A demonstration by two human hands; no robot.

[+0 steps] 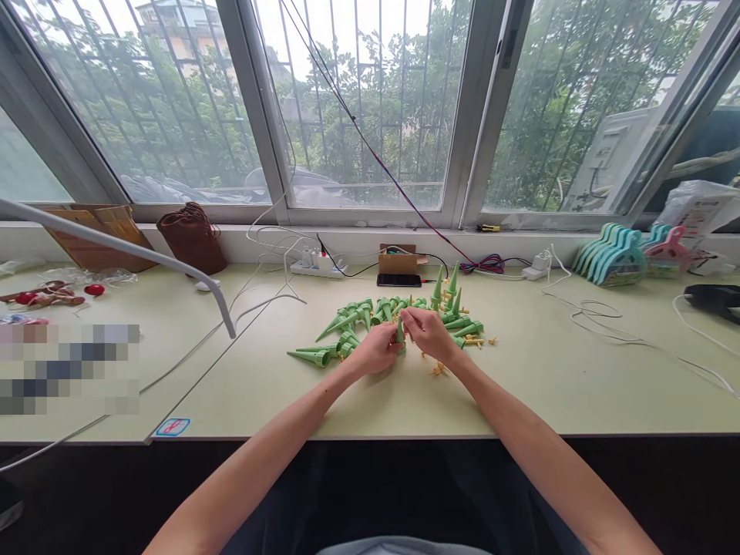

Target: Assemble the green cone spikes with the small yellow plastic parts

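Note:
My left hand point(377, 348) is closed around a green plastic watering spike point(400, 333), which stands tip up just above the table. Close against its tip, the fingers of my right hand point(428, 333) are pinched together; whatever lies between them is hidden. More green spikes point(347, 317) lie heaped behind and left of my hands. Several others point(438, 289) stand upright on the right, with yellow parts by them. Small yellow branched pieces point(439, 370) lie loose below my right wrist.
A phone point(398, 280) lies before a small cardboard box point(398, 262). Behind run a power strip point(317, 266) and cables. Teal hangers point(611, 256) stand far right. A brown pouch point(192, 237) and a grey curved arm point(144, 250) are on the left.

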